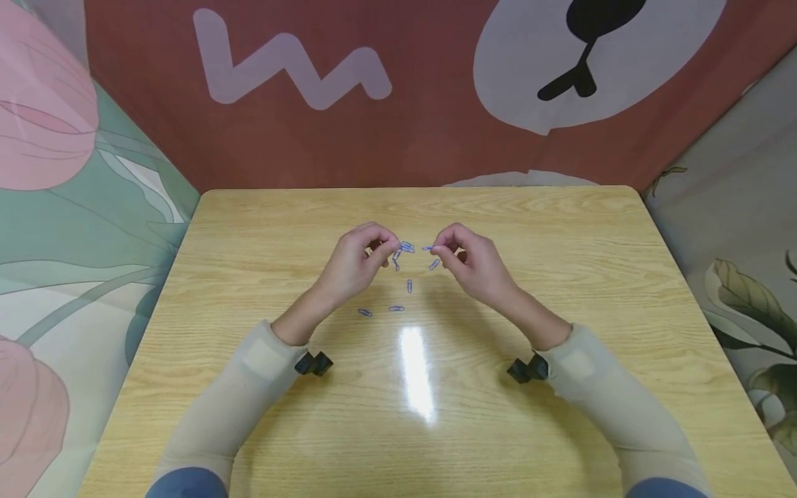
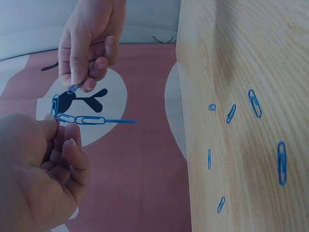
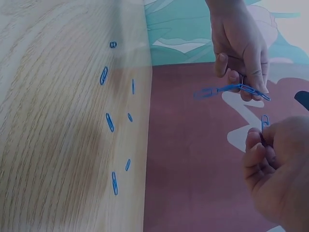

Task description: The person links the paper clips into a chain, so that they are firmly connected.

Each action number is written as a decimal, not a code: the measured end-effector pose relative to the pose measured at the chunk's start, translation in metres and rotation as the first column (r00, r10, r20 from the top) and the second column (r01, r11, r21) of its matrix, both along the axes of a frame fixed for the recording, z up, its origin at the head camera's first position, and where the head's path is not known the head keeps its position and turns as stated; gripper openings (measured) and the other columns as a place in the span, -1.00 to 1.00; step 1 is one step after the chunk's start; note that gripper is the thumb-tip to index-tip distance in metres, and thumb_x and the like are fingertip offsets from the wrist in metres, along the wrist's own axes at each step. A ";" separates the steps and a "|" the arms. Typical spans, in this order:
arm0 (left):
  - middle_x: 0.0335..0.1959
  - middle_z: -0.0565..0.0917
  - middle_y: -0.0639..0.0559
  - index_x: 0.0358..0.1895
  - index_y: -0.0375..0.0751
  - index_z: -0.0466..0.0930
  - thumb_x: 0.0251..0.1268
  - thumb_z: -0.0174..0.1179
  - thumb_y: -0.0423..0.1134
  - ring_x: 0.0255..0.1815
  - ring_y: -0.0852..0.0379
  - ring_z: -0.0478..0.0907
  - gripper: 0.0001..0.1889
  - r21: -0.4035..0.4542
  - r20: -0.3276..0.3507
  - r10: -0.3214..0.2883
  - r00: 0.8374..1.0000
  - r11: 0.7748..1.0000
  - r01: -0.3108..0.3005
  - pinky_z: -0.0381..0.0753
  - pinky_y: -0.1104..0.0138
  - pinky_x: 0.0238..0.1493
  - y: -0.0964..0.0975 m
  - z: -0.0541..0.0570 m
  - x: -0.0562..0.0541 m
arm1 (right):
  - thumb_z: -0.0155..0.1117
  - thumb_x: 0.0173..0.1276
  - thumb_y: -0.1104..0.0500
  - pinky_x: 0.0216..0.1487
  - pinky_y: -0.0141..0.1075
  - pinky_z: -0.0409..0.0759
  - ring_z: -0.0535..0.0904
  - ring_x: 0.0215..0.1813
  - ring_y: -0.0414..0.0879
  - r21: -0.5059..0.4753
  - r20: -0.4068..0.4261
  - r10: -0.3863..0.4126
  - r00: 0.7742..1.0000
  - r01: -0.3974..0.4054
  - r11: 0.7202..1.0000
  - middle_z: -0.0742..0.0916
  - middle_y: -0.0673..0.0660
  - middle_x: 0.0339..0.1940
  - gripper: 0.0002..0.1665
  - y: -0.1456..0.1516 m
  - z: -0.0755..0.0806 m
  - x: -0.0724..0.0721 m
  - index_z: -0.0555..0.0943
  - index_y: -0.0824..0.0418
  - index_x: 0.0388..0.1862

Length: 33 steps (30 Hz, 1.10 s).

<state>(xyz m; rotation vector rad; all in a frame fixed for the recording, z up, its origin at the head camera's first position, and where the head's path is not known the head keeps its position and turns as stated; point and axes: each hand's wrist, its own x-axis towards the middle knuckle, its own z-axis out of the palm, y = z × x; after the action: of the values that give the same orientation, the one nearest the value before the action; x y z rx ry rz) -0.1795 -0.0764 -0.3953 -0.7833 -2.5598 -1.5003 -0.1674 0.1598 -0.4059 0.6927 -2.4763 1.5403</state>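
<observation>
My left hand (image 1: 358,263) pinches a short chain of linked blue paper clips (image 2: 89,120) between thumb and fingertips. The chain hangs down toward the tabletop from one clip at the fingertips. Opposite it, my right hand (image 1: 478,266) pinches a single blue paper clip (image 3: 264,121), which sticks out past the fingertips toward the left hand. A small gap shows between this clip and the chain's end clip (image 1: 407,246). Both hands are held above the far half of the table, facing each other.
Several loose blue paper clips lie scattered on the wooden table (image 1: 249,228), among them one paper clip (image 1: 409,286) below the hands and another paper clip (image 1: 365,312) nearer the left forearm. A reddish printed cloth (image 1: 436,138) stands behind the table's far edge.
</observation>
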 end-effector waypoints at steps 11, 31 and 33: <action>-0.36 0.61 0.01 -0.18 -0.26 0.68 0.48 0.23 -0.31 -0.42 0.14 0.56 -0.91 -0.013 -0.009 -0.005 1.000 1.000 0.005 0.51 0.32 -0.44 0.002 0.000 0.000 | 0.32 0.45 0.32 -0.51 -0.31 0.46 0.49 -0.47 -0.17 0.033 -0.120 -0.036 0.992 0.041 0.999 0.69 0.05 -0.42 -0.94 -0.005 0.004 -0.002 0.62 0.31 -0.24; -0.34 0.61 0.00 -0.19 -0.28 0.68 0.48 0.22 -0.31 -0.41 0.14 0.55 -0.90 -0.021 -0.003 -0.036 0.999 0.999 0.036 0.53 0.33 -0.42 0.006 0.001 0.002 | 0.32 0.46 0.28 -0.44 -0.39 0.46 0.46 -0.46 -0.17 0.082 -0.175 0.026 0.984 -0.012 0.997 0.69 0.07 -0.40 -0.92 -0.014 0.009 -0.003 0.64 0.31 -0.21; -0.33 0.61 0.00 -0.18 -0.28 0.68 0.49 0.22 -0.31 -0.41 0.14 0.55 -0.90 -0.023 -0.003 -0.039 0.999 0.999 0.039 0.55 0.32 -0.40 0.006 0.001 0.002 | 0.31 0.46 0.29 -0.45 -0.38 0.46 0.46 -0.46 -0.17 0.085 -0.184 0.032 0.982 -0.017 0.996 0.68 0.07 -0.40 -0.93 -0.014 0.009 -0.003 0.65 0.31 -0.21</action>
<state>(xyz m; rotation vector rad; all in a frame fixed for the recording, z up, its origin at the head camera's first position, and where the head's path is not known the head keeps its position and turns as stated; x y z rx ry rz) -0.1773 -0.0704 -0.3944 -0.8430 -2.5784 -1.4807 -0.1708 0.1457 -0.3971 0.8421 -2.4127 1.3198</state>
